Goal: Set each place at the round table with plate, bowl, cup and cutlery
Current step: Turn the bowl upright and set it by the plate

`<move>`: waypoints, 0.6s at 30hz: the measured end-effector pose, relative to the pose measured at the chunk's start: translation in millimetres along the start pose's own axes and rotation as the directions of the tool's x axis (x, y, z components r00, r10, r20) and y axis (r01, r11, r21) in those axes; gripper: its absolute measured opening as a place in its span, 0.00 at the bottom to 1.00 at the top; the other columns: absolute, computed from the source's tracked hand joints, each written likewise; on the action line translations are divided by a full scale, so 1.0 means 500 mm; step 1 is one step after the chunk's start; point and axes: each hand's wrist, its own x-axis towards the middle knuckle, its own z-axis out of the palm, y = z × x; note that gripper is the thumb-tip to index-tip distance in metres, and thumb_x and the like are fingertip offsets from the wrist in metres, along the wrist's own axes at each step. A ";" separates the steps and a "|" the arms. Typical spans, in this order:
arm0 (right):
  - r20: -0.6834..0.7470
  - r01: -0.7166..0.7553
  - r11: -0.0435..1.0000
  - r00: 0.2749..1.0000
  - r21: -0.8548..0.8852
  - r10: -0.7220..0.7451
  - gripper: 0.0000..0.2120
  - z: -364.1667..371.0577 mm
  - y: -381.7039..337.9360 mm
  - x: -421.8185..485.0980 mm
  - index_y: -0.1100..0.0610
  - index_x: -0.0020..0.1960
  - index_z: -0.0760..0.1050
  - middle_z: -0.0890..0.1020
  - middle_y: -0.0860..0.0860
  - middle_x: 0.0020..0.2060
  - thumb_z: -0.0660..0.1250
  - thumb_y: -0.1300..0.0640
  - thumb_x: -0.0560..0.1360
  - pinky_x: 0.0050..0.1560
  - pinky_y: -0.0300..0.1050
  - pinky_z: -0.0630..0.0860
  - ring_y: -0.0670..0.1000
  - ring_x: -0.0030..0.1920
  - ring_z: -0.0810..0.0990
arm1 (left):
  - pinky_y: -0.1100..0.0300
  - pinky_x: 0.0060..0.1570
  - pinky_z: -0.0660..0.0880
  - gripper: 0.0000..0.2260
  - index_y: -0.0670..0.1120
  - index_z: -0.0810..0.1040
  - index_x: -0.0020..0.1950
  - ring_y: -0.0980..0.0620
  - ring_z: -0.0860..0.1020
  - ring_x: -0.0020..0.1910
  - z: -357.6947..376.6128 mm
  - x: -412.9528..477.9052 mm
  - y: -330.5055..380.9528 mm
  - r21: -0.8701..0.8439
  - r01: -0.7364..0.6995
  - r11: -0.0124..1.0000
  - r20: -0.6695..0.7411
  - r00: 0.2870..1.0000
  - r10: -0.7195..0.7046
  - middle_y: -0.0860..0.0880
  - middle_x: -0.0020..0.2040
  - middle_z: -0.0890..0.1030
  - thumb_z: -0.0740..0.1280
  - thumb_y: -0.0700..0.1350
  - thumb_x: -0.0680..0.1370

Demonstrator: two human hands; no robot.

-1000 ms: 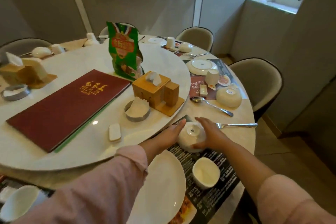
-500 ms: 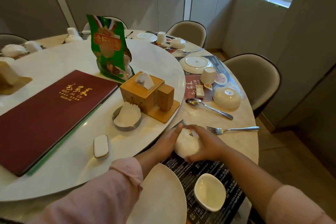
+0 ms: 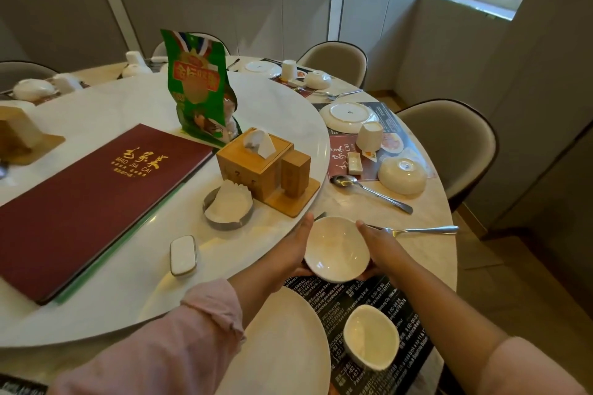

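Both hands hold a white bowl (image 3: 337, 248), now mouth up, just above the dark placemat (image 3: 362, 298) at the near place. My left hand (image 3: 296, 253) grips its left rim and my right hand (image 3: 377, 245) grips its right rim. Below them lie a large white plate (image 3: 282, 346) and an upright white cup (image 3: 370, 335). A fork (image 3: 420, 230) lies right of the bowl and a spoon (image 3: 369, 189) beyond it. The place further right has a plate (image 3: 348, 115), an upturned cup (image 3: 370, 136) and an upturned bowl (image 3: 402, 175).
The white turntable (image 3: 282, 106) carries a red menu (image 3: 96, 192), a green bag (image 3: 199, 86), a wooden tissue box (image 3: 260, 163), a metal dish of napkins (image 3: 227, 207) and a small white holder (image 3: 183, 255). Beige chairs (image 3: 449, 144) ring the round table (image 3: 426, 253).
The bowl was upside down between my hands on the placemat; both hands have lifted it slightly and turned it mouth up. The camera view has shifted left and closer.
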 end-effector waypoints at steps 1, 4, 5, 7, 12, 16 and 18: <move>-0.018 -0.006 1.000 1.000 -0.027 0.005 0.23 0.002 0.004 0.004 0.57 0.68 0.67 0.76 0.56 0.46 0.54 0.43 0.80 0.28 0.47 0.80 0.58 0.45 0.79 | 0.48 0.63 0.72 0.31 0.53 0.61 0.74 0.43 0.69 0.68 0.000 0.000 -0.001 0.012 0.005 1.000 -0.005 1.000 -0.005 0.44 0.71 0.69 0.49 0.68 0.76; -0.064 0.000 0.991 0.998 -0.136 -0.009 0.23 0.010 0.006 0.010 0.58 0.67 0.69 0.74 0.53 0.41 0.54 0.44 0.80 0.35 0.48 0.80 0.53 0.39 0.77 | 0.49 0.64 0.72 0.30 0.52 0.62 0.74 0.44 0.70 0.68 0.002 -0.002 -0.002 0.013 0.030 0.999 -0.031 0.999 -0.030 0.45 0.70 0.69 0.50 0.67 0.77; -0.071 0.006 0.986 0.997 -0.164 -0.018 0.23 0.012 0.008 0.014 0.59 0.67 0.69 0.74 0.52 0.40 0.53 0.45 0.80 0.38 0.49 0.80 0.52 0.38 0.76 | 0.48 0.64 0.72 0.29 0.52 0.63 0.73 0.44 0.70 0.68 0.002 -0.001 -0.004 0.010 0.033 0.999 -0.039 0.999 -0.033 0.45 0.70 0.70 0.50 0.66 0.77; -0.085 0.019 0.980 0.996 -0.200 -0.036 0.23 0.013 0.012 0.018 0.60 0.66 0.70 0.74 0.52 0.39 0.53 0.45 0.80 0.44 0.53 0.81 0.52 0.36 0.76 | 0.48 0.65 0.71 0.28 0.53 0.63 0.73 0.44 0.70 0.67 0.004 -0.002 -0.006 0.013 0.028 1.000 -0.040 0.999 -0.028 0.45 0.70 0.70 0.51 0.66 0.77; -0.091 0.046 0.960 0.993 -0.275 -0.073 0.23 0.006 0.011 0.010 0.59 0.67 0.69 0.75 0.52 0.41 0.52 0.45 0.81 0.43 0.48 0.79 0.51 0.39 0.76 | 0.50 0.63 0.70 0.28 0.52 0.63 0.73 0.44 0.70 0.67 0.010 -0.021 0.001 0.065 0.009 0.998 -0.091 0.996 -0.003 0.45 0.70 0.70 0.51 0.65 0.78; -0.148 0.175 0.904 0.957 -0.389 -0.249 0.21 -0.018 0.024 -0.013 0.59 0.65 0.71 0.79 0.55 0.51 0.55 0.46 0.80 0.49 0.50 0.77 0.51 0.46 0.76 | 0.53 0.60 0.71 0.31 0.49 0.65 0.71 0.46 0.73 0.60 0.008 -0.061 -0.005 0.188 -0.025 0.982 -0.223 0.973 0.068 0.45 0.65 0.73 0.52 0.67 0.76; -0.185 0.251 0.896 0.924 -0.367 -0.335 0.18 -0.030 0.047 -0.041 0.58 0.63 0.73 0.79 0.55 0.56 0.57 0.48 0.80 0.49 0.47 0.73 0.50 0.49 0.75 | 0.48 0.65 0.69 0.32 0.50 0.65 0.71 0.45 0.72 0.64 0.003 -0.097 -0.023 0.203 -0.032 0.979 -0.292 0.952 0.091 0.46 0.68 0.71 0.54 0.69 0.74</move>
